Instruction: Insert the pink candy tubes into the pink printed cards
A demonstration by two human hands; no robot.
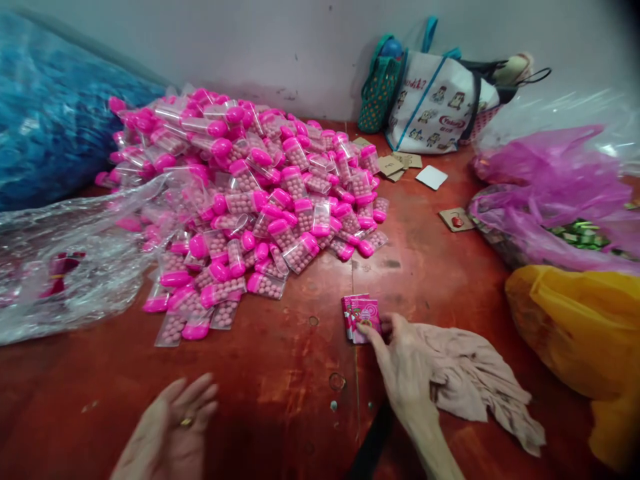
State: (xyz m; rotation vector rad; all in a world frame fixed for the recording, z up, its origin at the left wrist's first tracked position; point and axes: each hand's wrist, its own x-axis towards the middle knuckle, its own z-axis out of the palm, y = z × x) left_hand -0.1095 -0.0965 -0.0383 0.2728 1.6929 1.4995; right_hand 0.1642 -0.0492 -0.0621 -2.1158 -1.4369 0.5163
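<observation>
A small stack of pink printed cards (367,309) lies on the red-brown tabletop (280,347). The thumb of my right hand (407,363) presses on the top card, and its index finger is at the stack's right edge. My left hand (170,427) is at the lower left, palm turned up and fingers apart, holding nothing; a ring shows on one finger. Beyond both hands lies a big heap of small clear containers (265,200) with bright pink caps, filled with pale pink balls.
Blue bulk in clear plastic (60,113) and crumpled clear film (75,267) lie left. A beige cloth (465,367) sits beside my right wrist. Yellow (575,327) and purple (560,173) bags line the right. Cardboard pieces (395,165) and a white tote (425,100) are near the wall.
</observation>
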